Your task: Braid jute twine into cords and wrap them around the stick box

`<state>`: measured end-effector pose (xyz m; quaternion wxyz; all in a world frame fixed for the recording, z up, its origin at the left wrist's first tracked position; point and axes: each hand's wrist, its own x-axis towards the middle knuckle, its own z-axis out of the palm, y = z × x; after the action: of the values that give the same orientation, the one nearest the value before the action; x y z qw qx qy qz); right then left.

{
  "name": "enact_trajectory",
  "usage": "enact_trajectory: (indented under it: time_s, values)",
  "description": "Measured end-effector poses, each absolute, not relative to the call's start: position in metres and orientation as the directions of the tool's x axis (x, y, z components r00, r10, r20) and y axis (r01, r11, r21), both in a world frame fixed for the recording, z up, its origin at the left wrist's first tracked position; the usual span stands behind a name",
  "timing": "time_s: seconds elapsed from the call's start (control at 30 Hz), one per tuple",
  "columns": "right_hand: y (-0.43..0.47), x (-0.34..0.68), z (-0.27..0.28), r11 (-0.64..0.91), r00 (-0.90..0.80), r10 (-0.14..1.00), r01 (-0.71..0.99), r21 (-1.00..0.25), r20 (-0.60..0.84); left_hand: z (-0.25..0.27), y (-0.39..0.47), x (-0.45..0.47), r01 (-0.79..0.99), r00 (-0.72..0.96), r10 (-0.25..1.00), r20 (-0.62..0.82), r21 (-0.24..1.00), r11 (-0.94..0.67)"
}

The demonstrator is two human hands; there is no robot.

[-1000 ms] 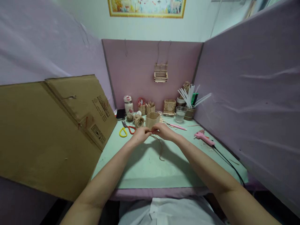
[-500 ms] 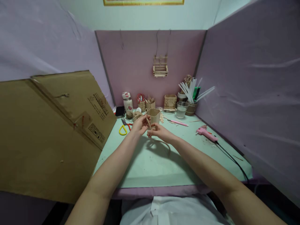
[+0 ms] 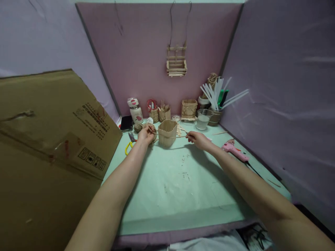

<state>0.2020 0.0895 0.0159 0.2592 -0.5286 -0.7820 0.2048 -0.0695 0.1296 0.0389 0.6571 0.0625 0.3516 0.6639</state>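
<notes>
A cup of upright wooden craft sticks (image 3: 167, 135) stands on the table between my hands. My left hand (image 3: 147, 135) is closed on jute twine just left of the cup, beside a loose heap of the same twine. To the right, my right hand (image 3: 198, 140) pinches the twine (image 3: 181, 136), which runs taut from the cup's side. The strand passes at the cup's lower half; whether it goes all the way around I cannot tell. Yellow-handled scissors (image 3: 128, 147) lie by my left wrist, partly covered.
A pink glue gun (image 3: 235, 152) with a black cord lies at right. Along the back stand a jar (image 3: 135, 111), a stick holder (image 3: 164, 113), a woven-looking box (image 3: 188, 109), a plastic cup of water (image 3: 203, 120) and white glue sticks (image 3: 211, 96). Cardboard (image 3: 52, 150) leans at left.
My hands have moved apart, left and right, drawing the twine straight beside the cup. The loose twine end that lay on the table in front is lifted. My view has tilted down.
</notes>
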Motion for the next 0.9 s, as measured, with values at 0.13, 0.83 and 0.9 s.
enact_trajectory:
  time_s: [0.13, 0.83, 0.9]
  values:
    - [0.135, 0.198, 0.017, 0.407, -0.314, 0.911, 0.789, -0.460, 0.267, 0.036, 0.151, -0.067, -0.723, -0.067, 0.939, -0.337, 0.665, 0.187]
    - [0.177, 0.127, 0.011, -0.147, -0.077, 0.986, 0.032, -0.989, -0.150, 0.026, 0.197, -0.040, -0.279, 0.297, 0.895, -0.332, 0.866, 0.414]
    - [0.184, 0.124, 0.015, -0.140, -0.118, 0.983, 0.032, -0.990, -0.143, 0.023, 0.195, -0.037, -0.295, 0.270, 0.914, -0.303, 0.878, 0.378]
